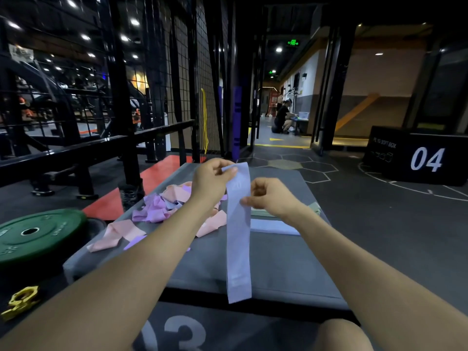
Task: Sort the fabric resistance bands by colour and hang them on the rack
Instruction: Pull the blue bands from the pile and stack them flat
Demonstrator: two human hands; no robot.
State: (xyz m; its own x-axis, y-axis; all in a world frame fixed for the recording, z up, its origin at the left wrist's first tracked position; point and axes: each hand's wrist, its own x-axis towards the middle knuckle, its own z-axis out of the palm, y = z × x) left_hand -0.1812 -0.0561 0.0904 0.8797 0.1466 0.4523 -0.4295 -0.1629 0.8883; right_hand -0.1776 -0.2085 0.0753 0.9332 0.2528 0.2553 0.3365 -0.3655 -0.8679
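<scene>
Sorting early — pale blue band (238, 231) pinched by left hand (211, 182) and right hand (269, 197), hanging over grey mat (278, 269). Far-left pink-purple pile (167, 206) unsorted; nothing hung.

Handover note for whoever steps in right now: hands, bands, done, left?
Left hand: pinches the top end of the pale blue band.
Right hand: pinches that band's right edge lower down; it hangs over the grey pad.
Bands: mixed pink and purple heap unsorted on the pad's left; flat pale blue band and green band laid on the right.
Done: a few bands laid out flat by colour.
Left: sort the heap, hang everything; no band visibly hung yet.
</scene>
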